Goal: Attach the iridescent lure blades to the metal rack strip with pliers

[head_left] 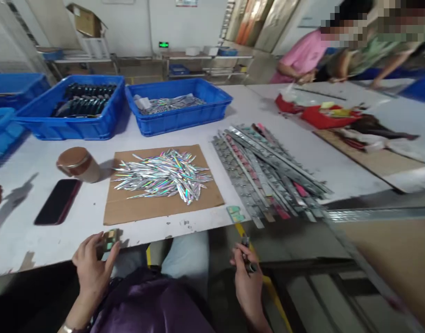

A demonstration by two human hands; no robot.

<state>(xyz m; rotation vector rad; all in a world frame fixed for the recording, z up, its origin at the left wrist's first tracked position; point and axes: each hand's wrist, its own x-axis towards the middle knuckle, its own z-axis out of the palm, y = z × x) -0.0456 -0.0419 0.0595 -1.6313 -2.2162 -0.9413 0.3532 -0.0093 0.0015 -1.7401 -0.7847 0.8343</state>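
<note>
1. The white counter (275, 104) carries everything and runs from the near edge out to where two other people lean over red trays (320, 115) at the far right.
2. Blue bins (179, 115) stand in a row along the far side, out of the working area; one holds dark pieces, the middle one more shiny strips.
3. A fanned stack of long metal strips (268, 171) lies to the right, some with pink and green cards on them, angled toward the near edge, seemingly for easy reach.
4. A brown cardboard sheet (157, 208) lies in the centre, probably as a working mat, under a loose pile of holographic slivers (164, 178).
5. A dark phone (58, 202) and a brown-lidded jar (78, 164) sit off to the left, clear of the pile.
6. The left hand (92, 268) rests at the counter's near edge, fingers closed around a small greenish block (108, 240) that is held just at the edge.
7. The right hand (247, 282) hangs below the counter over the lap, fingers wrapped on a slim dark tool (247, 259), tip pointing up.
</note>
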